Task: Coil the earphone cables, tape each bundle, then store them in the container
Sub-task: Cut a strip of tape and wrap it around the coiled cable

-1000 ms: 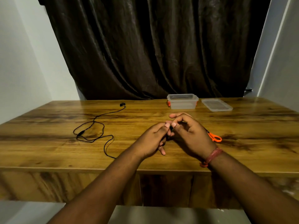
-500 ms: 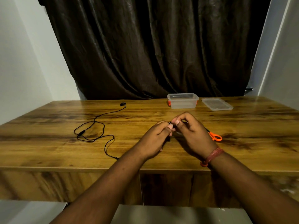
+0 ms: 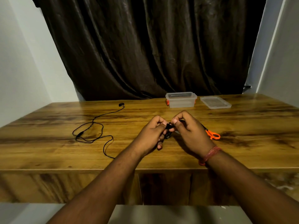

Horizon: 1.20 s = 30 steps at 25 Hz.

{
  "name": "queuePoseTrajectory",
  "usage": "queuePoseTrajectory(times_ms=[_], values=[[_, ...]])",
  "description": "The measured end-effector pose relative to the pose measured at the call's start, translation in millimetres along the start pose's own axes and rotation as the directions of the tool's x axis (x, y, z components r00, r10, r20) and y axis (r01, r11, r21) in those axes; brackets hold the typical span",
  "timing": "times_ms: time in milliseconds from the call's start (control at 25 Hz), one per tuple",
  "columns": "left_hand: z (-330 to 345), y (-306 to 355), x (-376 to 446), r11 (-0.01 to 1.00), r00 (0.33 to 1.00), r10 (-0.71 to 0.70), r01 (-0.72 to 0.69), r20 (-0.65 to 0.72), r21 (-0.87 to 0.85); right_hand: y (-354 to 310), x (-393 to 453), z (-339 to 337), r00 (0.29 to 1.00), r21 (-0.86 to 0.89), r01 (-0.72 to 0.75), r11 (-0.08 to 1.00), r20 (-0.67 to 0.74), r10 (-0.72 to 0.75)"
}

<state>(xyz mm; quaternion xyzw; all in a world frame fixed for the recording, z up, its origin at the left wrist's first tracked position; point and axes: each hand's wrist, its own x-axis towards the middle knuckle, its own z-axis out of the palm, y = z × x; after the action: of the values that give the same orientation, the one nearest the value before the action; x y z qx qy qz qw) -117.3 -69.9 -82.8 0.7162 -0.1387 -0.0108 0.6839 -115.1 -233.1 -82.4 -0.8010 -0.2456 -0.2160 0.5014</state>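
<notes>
Two hands met over the middle of the wooden table (image 3: 48,152), and between them sat a small black earphone bundle (image 3: 168,128). The left hand (image 3: 151,135) had its fingers curled round the near side of that bundle, thumb and forefinger pinching it from the left, one lower finger hanging loose beneath. The right hand (image 3: 187,130) pinched the same bundle from the other side, thumbnail turned up, its fingers bent over the top; whether tape lay under those fingertips I could not tell. A red thread band (image 3: 208,155) circled the right wrist. Just beyond the right hand, partly hidden by it, lay scissors (image 3: 213,135) with orange handles, flat on the wood. Well off to the left of the grip, a second black earphone cable (image 3: 90,131) lay uncoiled on the table, looped loosely, one earbud at its far end and a stretch of it running back toward the left forearm. Farther out from the hands, near the table's back edge, stood the clear container (image 3: 181,99) with orange clips, open, and just to its right lay its clear lid (image 3: 215,102), apart from it. Behind all this hung a dark curtain (image 3: 145,46).
</notes>
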Motion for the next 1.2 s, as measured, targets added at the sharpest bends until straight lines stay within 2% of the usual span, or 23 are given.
queuePoseTrajectory(times_ms=[160,280,400,600,760,960,1200], values=[[-1.4,3.4,-0.9,0.993,0.999,-0.041,0.041,0.001,-0.108,-3.2,-1.0,-1.1,1.000,0.052,0.022,0.998,-0.015,-0.021],[-2.2,3.1,-0.5,0.992,1.000,-0.031,0.031,0.002,-0.122,-1.4,-1.4,0.1,0.998,0.131,0.064,0.989,0.004,-0.065],[-3.0,2.5,-0.4,0.994,1.000,-0.010,0.012,0.012,-0.111,1.1,-1.2,2.4,0.996,0.107,0.076,0.991,0.037,-0.081],[-3.3,0.3,0.0,0.995,1.000,0.004,-0.001,0.029,-0.096,2.6,0.3,2.0,0.997,-0.040,0.066,0.997,-0.026,-0.067],[-2.7,-4.3,2.8,0.998,0.999,0.033,-0.031,0.028,-0.057,5.9,2.8,2.2,0.998,-0.122,0.053,0.991,-0.024,-0.057],[-1.7,-2.0,-0.4,0.999,1.000,0.028,-0.028,0.008,-0.039,5.1,3.7,-0.7,0.987,-0.268,0.091,0.959,-0.107,-0.123],[-1.0,-4.7,2.0,0.998,1.000,0.031,-0.030,0.004,-0.054,0.2,1.1,3.2,0.980,-0.462,0.183,0.868,0.020,-0.196]])
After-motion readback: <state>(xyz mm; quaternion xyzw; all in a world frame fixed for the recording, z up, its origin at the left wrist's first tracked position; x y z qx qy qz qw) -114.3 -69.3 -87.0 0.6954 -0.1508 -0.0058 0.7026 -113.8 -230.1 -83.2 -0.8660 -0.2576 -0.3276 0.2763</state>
